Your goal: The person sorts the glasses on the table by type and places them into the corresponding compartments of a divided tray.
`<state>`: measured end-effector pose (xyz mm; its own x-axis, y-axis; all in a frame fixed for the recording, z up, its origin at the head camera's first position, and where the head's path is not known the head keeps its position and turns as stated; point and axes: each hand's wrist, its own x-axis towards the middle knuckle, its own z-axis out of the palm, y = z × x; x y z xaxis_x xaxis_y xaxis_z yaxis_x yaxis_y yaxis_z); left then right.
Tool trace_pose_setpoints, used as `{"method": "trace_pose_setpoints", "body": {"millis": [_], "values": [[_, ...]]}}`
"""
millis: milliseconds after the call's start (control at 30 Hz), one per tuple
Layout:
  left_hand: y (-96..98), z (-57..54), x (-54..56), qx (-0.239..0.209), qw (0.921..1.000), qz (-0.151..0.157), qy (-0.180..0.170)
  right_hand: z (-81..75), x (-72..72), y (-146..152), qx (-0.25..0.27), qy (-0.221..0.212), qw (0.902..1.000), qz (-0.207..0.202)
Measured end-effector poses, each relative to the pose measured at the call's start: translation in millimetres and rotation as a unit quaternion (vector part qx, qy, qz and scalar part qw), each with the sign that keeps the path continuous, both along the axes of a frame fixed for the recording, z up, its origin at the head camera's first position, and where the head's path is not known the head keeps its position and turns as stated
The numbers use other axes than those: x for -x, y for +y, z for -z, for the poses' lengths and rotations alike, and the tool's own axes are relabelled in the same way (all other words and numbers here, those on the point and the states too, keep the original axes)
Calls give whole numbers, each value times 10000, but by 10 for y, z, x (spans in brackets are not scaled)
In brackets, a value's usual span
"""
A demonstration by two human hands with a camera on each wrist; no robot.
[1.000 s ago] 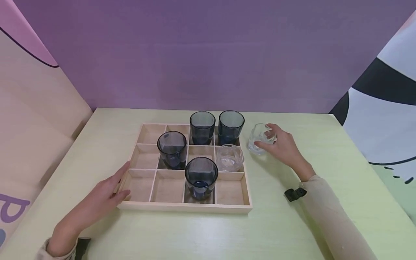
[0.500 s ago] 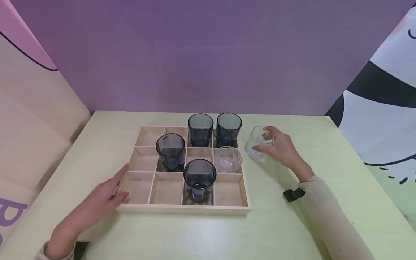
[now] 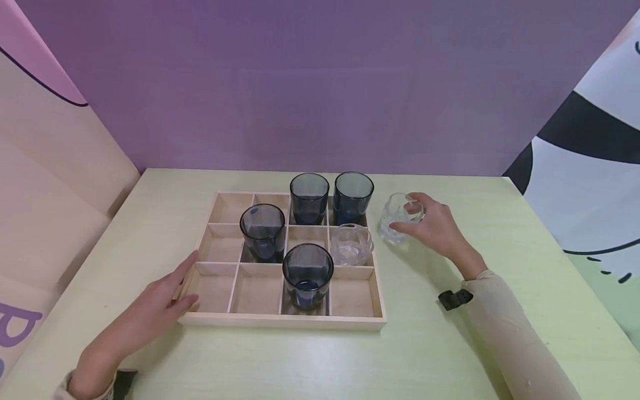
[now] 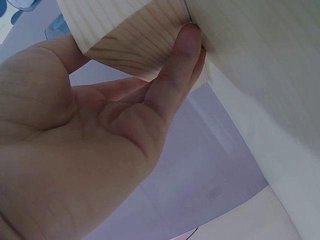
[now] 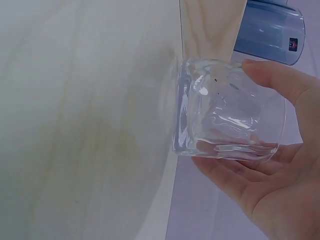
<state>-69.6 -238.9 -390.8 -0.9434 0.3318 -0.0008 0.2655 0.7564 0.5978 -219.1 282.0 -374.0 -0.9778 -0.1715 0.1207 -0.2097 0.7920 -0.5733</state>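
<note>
My left hand (image 3: 155, 305) holds the near left corner of a divided wooden tray (image 3: 280, 320), thumb over the rim. In the left wrist view its fingers lie along the side of the tray (image 4: 135, 40). My right hand (image 3: 434, 225) grips a clear drinking glass (image 3: 395, 219) just right of the tray. The right wrist view has thumb and fingers on either side of this upright glass (image 5: 225, 110), its base at the tabletop. Another clear glass (image 3: 351, 245) stands in the right column's middle compartment. Dark glasses (image 3: 309, 278) stand in several other compartments.
Two dark glasses (image 3: 354, 197) stand side by side in the tray's back row. Another dark glass (image 3: 263, 233) is in the middle row. A purple wall (image 3: 320, 89) rises behind the pale table (image 3: 300, 361), with patterned panels (image 3: 590, 194) at both sides.
</note>
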Motion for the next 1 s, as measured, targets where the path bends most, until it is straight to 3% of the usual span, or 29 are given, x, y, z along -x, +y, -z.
{"method": "trace_pose_setpoints", "body": {"millis": [467,1000], "values": [[-13,-2,-18,5,10000,-23,-3,-124,-84,-37,27,237,9997,15],[-19,-18,9,-17,9999,97,76,-368,-328,-92,112,593,9981,-140]]}}
